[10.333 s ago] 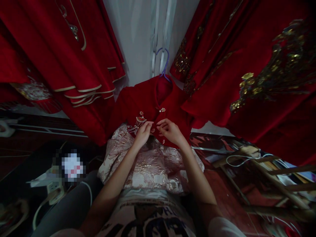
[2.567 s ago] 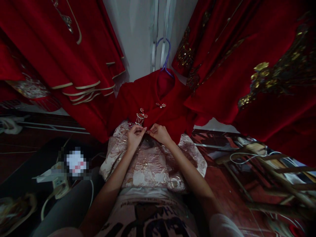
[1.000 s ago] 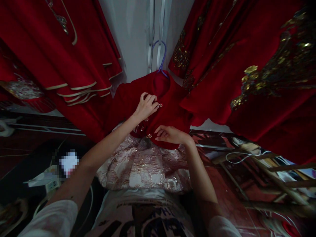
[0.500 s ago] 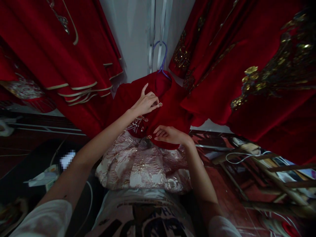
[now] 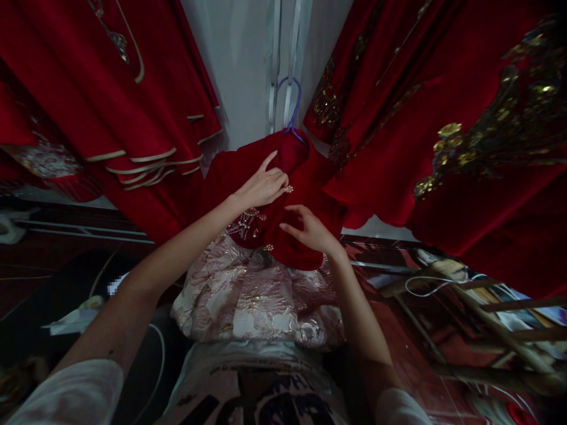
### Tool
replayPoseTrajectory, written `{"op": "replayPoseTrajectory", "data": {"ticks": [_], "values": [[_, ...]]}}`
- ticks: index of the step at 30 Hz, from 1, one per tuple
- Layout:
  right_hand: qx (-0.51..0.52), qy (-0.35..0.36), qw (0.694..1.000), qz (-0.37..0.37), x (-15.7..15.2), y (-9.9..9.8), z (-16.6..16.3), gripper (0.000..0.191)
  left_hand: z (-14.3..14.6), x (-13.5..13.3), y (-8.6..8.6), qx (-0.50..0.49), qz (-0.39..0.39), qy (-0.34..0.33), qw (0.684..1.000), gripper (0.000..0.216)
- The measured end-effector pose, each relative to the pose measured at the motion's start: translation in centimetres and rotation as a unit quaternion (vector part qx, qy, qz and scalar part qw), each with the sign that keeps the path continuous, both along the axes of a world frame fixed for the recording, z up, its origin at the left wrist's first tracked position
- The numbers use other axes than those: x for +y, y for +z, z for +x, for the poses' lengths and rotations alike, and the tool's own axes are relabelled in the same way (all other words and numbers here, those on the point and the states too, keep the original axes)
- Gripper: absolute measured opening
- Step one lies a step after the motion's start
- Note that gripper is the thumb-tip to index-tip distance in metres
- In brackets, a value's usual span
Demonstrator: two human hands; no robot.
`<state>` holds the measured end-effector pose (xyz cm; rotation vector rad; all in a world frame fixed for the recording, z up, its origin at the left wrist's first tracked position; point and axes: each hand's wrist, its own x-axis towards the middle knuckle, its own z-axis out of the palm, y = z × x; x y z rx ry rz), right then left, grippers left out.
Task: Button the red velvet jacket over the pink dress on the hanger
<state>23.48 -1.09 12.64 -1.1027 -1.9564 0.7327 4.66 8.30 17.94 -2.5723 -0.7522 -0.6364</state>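
Note:
A red jacket-like garment (image 5: 252, 144) hangs in front of me on a purple-blue hanger (image 5: 296, 103). My left hand (image 5: 266, 186) lies on its front, thumb and fingers pinched at a small jewelled flower-shaped button (image 5: 289, 189), index finger stretched out. Lower down, my right hand (image 5: 308, 230) hovers at the front of the garment, thumb and fingers apart, nothing visible between them. Another jewelled button (image 5: 268, 248) shows near the hem. A beaded ornament with dangling strands (image 5: 245, 224) sits partly behind my left forearm. Below spreads a pale pink-gold brocade skirt (image 5: 261, 295).
Red garments with cream-piped edges (image 5: 146, 88) hang at left, and red ones with gold sequins (image 5: 478, 130) at right. Behind stands a pale wall with a metal rail (image 5: 274, 59). A wooden rack (image 5: 500, 336) with a white cable stands on the red floor at lower right.
My right hand has lifted up from the lower button, its thumb and fingers opening. My left hand has shifted slightly right and stays pinched at the upper button.

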Motion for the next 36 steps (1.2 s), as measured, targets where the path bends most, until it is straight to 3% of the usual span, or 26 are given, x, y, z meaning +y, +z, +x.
{"op": "replayPoseTrajectory", "data": {"ticks": [3,6,9,12,17,22,27,31,36], "values": [[0.158,-0.063,0.983,0.07,2.2,1.6,-1.5,0.055,0.4,-0.2,0.5,0.051,0.006,0.047,0.998,0.033],[0.218,-0.011,0.976,0.027,4.8,3.2,-3.9,0.072,0.7,-0.9,1.3,0.091,0.013,0.117,0.989,0.034],[0.165,-0.112,0.979,-0.031,6.3,3.7,-5.8,0.094,0.6,-1.5,1.9,0.086,-0.001,0.19,0.978,0.032],[0.071,-0.263,0.962,0.001,6.4,3.2,-6.1,0.106,-0.3,-1.1,1.5,0.004,-0.046,0.276,0.96,0.029],[-0.027,-0.37,0.919,0.13,6.0,2.2,-3.0,0.085,-2.3,0.1,-0.1,-0.154,-0.068,0.301,0.939,0.036],[-0.103,-0.392,0.893,0.193,7.5,2.6,1.1,0.067,-3.2,0.0,0.6,-0.22,-0.074,0.327,0.916,0.056],[-0.138,-0.415,0.883,0.172,9.6,3.5,3.4,0.067,-3.8,1.1,1.8,-0.216,-0.085,0.359,0.904,0.064],[-0.174,-0.428,0.872,0.158,10.0,4.5,4.5,0.068,-4.9,1.9,1.7,-0.166,-0.1,0.378,0.905,0.064],[-0.19,-0.367,0.903,0.12,8.8,7.0,7.0,0.072,-7.1,1.1,2.0,-0.152,-0.123,0.362,0.911,0.068]]}}
